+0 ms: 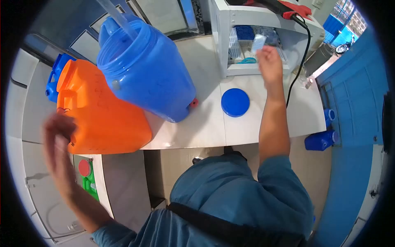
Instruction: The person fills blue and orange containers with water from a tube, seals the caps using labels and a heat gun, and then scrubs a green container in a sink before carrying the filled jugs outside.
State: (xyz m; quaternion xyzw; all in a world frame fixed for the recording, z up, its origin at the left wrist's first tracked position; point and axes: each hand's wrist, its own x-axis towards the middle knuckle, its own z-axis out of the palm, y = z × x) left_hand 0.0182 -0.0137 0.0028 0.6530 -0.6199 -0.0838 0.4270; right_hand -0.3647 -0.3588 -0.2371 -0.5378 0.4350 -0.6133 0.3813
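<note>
Orange plastic jerrycan point(103, 111) sits on the white table point(205, 123), the blurred left hand point(57, 131) spread at its near corner; beyond, the right hand point(269, 61) pinches a small clear packet point(259, 41) before the white shelf unit point(234, 20)

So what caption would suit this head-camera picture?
Right hand lifts a small clear packet at the white shelf unit; left hand beside orange jug.

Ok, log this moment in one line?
left hand: on orange jug | right hand: holding small packet at shelf | blue lid: on counter
</note>
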